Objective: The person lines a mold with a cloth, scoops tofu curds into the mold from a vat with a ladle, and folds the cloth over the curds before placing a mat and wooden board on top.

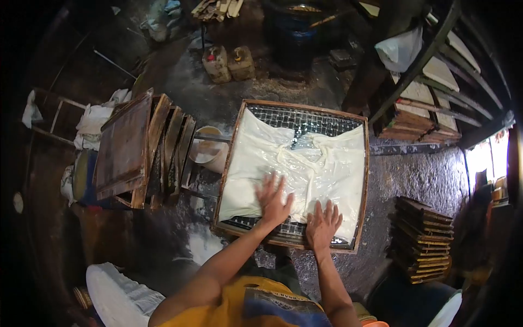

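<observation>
A wet, cream-white cloth [245, 174] lies in a shallow wooden frame [366, 180]. Its folds meet in creases near the middle, and clear wet patches shine on it. A dark woven lattice [321, 119] shows beyond the cloth's far edge and along the near side. My left hand [274, 200] is laid on the cloth left of the centre crease, palm down with fingers spread. Closer to the frame's front edge, my right hand [323, 223] touches the cloth, its fingers stretched forward. What lies under the cloth is hidden.
Several wooden frames [122, 150] lean upright at the left, beside a whitish bucket [210, 155]. Two stained jerrycans [229, 64] stand beyond the frame. A stack of slatted trays [422, 240] sits at the right. The floor [417, 169] looks wet.
</observation>
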### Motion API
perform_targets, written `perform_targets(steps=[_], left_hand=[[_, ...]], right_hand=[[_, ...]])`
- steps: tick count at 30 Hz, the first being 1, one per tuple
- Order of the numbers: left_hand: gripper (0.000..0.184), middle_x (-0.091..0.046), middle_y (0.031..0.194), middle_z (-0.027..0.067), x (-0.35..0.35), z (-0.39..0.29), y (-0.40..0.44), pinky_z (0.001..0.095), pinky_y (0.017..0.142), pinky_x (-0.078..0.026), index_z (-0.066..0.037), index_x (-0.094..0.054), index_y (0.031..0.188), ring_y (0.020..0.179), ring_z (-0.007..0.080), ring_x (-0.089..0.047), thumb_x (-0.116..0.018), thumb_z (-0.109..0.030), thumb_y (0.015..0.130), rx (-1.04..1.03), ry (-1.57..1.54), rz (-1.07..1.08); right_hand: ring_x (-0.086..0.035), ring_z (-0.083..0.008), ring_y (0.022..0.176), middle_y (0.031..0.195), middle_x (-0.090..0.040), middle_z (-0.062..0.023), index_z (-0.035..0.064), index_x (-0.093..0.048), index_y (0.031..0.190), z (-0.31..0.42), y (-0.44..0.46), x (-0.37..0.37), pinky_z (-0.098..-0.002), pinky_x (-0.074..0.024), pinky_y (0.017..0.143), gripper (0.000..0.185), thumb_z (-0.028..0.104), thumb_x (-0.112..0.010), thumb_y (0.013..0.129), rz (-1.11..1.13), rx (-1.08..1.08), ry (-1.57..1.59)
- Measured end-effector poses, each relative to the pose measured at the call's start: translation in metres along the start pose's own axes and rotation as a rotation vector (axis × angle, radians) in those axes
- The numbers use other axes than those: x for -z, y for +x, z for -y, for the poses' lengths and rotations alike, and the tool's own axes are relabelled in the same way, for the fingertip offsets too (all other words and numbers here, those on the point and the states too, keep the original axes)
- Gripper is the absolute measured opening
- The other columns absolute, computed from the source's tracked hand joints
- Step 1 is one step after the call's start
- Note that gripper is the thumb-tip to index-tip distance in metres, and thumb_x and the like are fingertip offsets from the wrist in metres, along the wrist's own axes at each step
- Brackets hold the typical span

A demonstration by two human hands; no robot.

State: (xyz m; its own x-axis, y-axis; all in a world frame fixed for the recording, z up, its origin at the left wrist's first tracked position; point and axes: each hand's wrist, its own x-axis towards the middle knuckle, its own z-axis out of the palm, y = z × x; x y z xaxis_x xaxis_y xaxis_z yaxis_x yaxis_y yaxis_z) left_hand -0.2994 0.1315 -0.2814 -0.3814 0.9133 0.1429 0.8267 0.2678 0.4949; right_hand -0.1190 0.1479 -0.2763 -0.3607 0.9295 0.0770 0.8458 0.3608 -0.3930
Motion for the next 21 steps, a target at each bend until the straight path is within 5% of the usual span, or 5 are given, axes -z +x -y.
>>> perform_targets(steps=[4, 7, 14, 18, 21], left_hand=[[0.063, -0.022, 0.149, 0.0248, 0.009, 0.047, -0.058, 0.0566, 0.111, -0.008, 0.000, -0.037, 0.140, 0.140, 0.0440, -0.010, -0.058, -0.033, 0.090, 0.024, -0.308, 0.028], [0.045, -0.037, 0.143, 0.0238, 0.030, 0.064, -0.072, 0.0391, 0.109, -0.028, 0.000, -0.049, 0.130, 0.136, 0.0352, -0.030, -0.061, -0.018, 0.090, 0.086, -0.987, 0.132], [0.034, -0.052, 0.128, 0.0200, 0.158, 0.169, -0.084, 0.0332, 0.091, -0.047, 0.001, -0.059, 0.116, 0.118, 0.0288, -0.052, -0.066, -0.008, 0.084, -0.010, -0.818, -0.336], [0.022, -0.060, 0.115, 0.0138, 0.231, 0.269, -0.120, 0.0286, 0.083, -0.050, 0.001, -0.063, 0.105, 0.105, 0.0211, -0.059, -0.062, -0.003, 0.084, 0.261, -0.772, -0.601], [0.024, -0.062, 0.108, 0.0112, 0.278, 0.346, -0.161, 0.0276, 0.086, -0.048, 0.002, -0.059, 0.109, 0.100, 0.0164, -0.059, -0.060, -0.009, 0.088, 0.475, -0.947, -0.754]], right_hand=[[-0.035, -0.0441, 0.125, 0.135, -0.042, -0.0202, 0.0119, -0.056, 0.125, 0.026, -0.034, -0.006, -0.0586, -0.0259, 0.104, 0.044, 0.018, -0.063, 0.081, 0.041, 0.056, 0.129], [-0.038, -0.0440, 0.121, 0.133, -0.042, -0.0224, 0.0062, -0.056, 0.122, 0.070, -0.042, -0.004, -0.0531, -0.0319, 0.101, 0.043, 0.011, -0.062, 0.079, 0.026, 0.155, 0.022], [-0.047, -0.0399, 0.112, 0.121, -0.051, -0.0214, 0.0046, -0.058, 0.113, 0.229, -0.020, -0.035, -0.0474, -0.0392, 0.095, 0.038, 0.008, -0.065, 0.076, 0.109, 0.344, 0.253], [-0.064, -0.0346, 0.088, 0.098, -0.065, -0.0220, -0.0034, -0.059, 0.110, 0.381, 0.016, -0.097, -0.0396, -0.0495, 0.078, 0.036, 0.018, -0.067, 0.083, 0.154, 0.554, 0.468], [-0.065, -0.0228, 0.084, 0.091, -0.066, -0.0181, -0.0067, -0.058, 0.109, 0.509, 0.044, -0.118, -0.0349, -0.0507, 0.075, 0.053, 0.043, -0.058, 0.089, 0.651, 0.224, 0.681]])
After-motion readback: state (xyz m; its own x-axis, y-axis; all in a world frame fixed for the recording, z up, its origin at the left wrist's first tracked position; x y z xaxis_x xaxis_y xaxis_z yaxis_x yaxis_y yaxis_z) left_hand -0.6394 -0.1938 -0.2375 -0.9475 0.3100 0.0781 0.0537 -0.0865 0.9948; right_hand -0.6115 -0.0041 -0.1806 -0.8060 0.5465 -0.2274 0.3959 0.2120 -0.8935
